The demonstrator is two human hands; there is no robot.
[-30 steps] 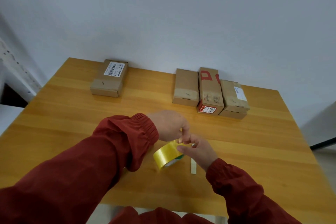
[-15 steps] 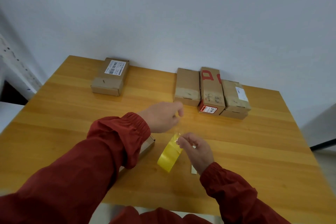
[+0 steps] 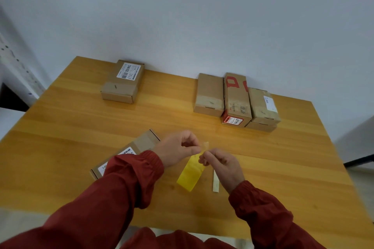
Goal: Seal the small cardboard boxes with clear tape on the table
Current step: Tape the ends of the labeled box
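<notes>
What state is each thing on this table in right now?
Tape: hanging, pinched at its top.
Left hand: pinching tape end.
Right hand: pinching tape.
Nearest box: closed, partly hidden by sleeve.
Labelled far box: closed, taped.
Row of boxes: closed, side by side.
Pale strip: lying flat on table.

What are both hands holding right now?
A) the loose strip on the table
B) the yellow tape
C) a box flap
B: the left hand and right hand both pinch the top end of the yellow tape, while the strip lies untouched on the table.
</notes>
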